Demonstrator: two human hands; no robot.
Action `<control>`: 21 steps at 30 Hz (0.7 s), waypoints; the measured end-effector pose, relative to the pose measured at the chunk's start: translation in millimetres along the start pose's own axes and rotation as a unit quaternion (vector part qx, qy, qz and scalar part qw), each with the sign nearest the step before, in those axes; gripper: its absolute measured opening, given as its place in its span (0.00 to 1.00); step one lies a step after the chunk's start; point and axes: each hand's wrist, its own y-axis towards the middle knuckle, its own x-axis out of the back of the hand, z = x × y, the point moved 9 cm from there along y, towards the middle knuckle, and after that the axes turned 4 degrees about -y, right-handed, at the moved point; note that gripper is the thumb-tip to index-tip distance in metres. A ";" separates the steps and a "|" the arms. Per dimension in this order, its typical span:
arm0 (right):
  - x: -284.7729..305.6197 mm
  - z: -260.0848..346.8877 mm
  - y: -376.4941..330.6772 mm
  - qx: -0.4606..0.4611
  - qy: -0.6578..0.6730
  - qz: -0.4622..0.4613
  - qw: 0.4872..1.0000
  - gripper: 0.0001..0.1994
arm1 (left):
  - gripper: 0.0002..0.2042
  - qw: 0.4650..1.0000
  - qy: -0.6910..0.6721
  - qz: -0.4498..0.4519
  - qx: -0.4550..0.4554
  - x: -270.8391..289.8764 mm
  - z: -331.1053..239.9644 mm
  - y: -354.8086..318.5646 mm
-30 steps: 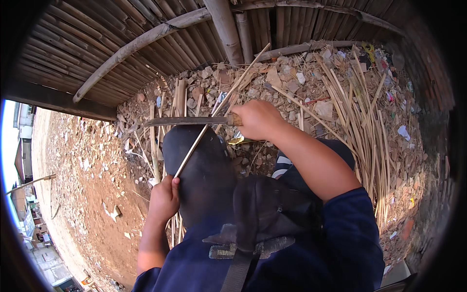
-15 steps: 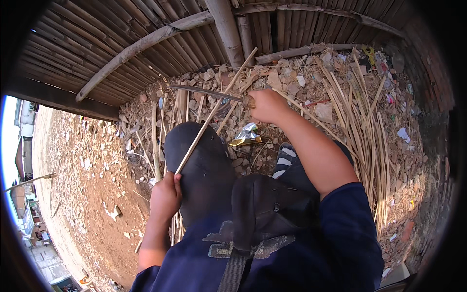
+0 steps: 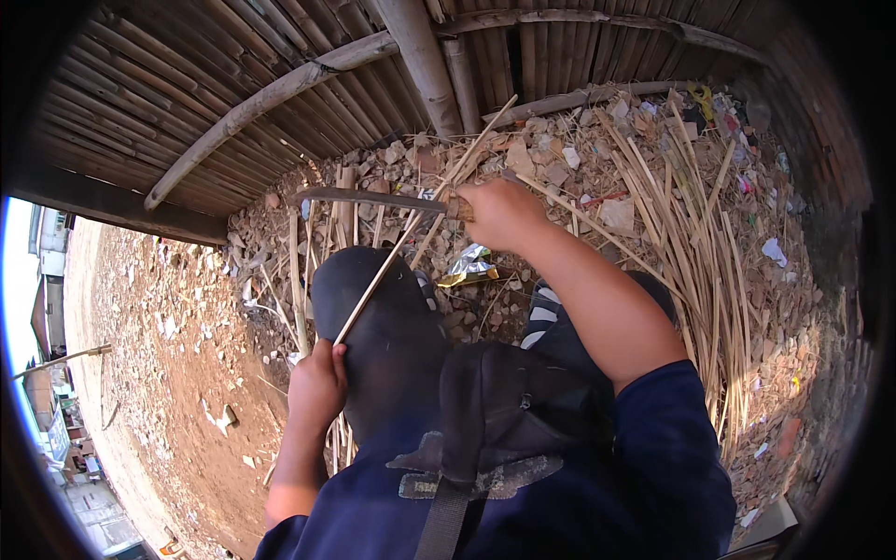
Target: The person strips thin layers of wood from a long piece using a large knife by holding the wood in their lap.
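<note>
- Here, at the left, the left hand (image 3: 317, 385) has its grip closed around the near end of a thin bamboo strip (image 3: 397, 250), low beside the dark-clad knee (image 3: 373, 299)
- The strip runs slanting up and away from that hand, over the knee, toward the rubble heap; its far end reaches close to the bamboo wall (image 3: 280, 56)
- Further right, the right hand (image 3: 504, 213) is clenched on the handle of a long knife (image 3: 369, 198), whose dark blade points left and lies across the strip, touching or just above it; I cannot tell which
- By the look of it, the step in hand is shaving or splitting the strip; the next stroke calls for a steady hold at the near end and the blade angled away from the knee and the left fingers
- The ground (image 3: 168, 373) is bare reddish earth strewn with stones, a crumpled foil wrapper (image 3: 471, 263) near the feet, and a loose pile of bamboo slivers (image 3: 691, 233) to the right
- Overhead and behind is a slatted bamboo wall with round poles, open to daylight at the left
</note>
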 end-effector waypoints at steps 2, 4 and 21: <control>-10.0 34.8 -8.8 0.086 -0.080 0.064 0.991 0.19 | 0.13 1.000 0.001 0.001 0.003 -2.6 2.1 -2.1; -5.7 -7.5 1.4 0.004 -0.020 0.030 0.999 0.16 | 0.13 0.999 -0.001 -0.032 -0.022 1.7 -8.0 -1.5; 16.5 -52.7 11.6 -0.050 0.088 -0.018 0.995 0.15 | 0.13 0.996 -0.078 0.019 -0.037 3.4 2.4 6.3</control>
